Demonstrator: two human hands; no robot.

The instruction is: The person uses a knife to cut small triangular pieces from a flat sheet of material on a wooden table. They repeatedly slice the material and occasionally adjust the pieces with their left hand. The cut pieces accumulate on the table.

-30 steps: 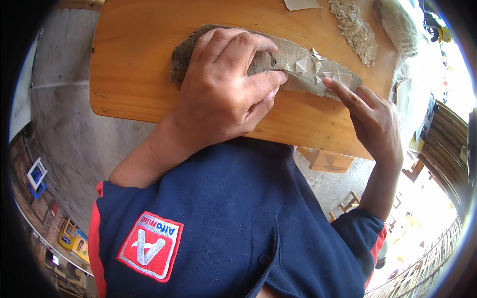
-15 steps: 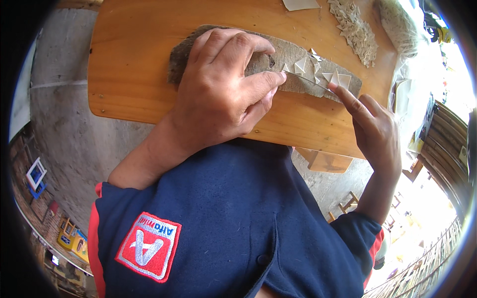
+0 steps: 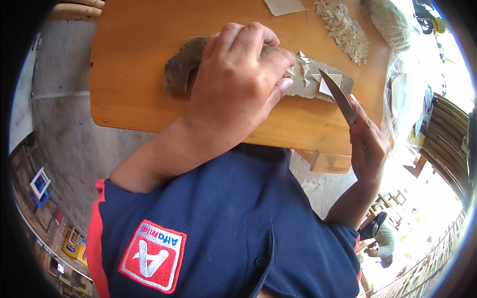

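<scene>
- The board (image 3: 149, 74) is showing warm orange-brown wood, with a darker edge along its near side.
- The slab (image 3: 181, 69) is looking mottled grey-brown, speckled and darker at its left end.
- The chips (image 3: 303, 67) lying on the slab are showing off-white.
- The heap (image 3: 348, 32) is looking pale cream.
- The blade (image 3: 338, 94) is gleaming dull grey steel.
- The shirt (image 3: 233, 218) is showing navy blue with red trim at the sleeve.
- The patch (image 3: 153, 256) is showing red with a white border and a white emblem.
- The floor (image 3: 59, 124) is looking plain grey.
</scene>
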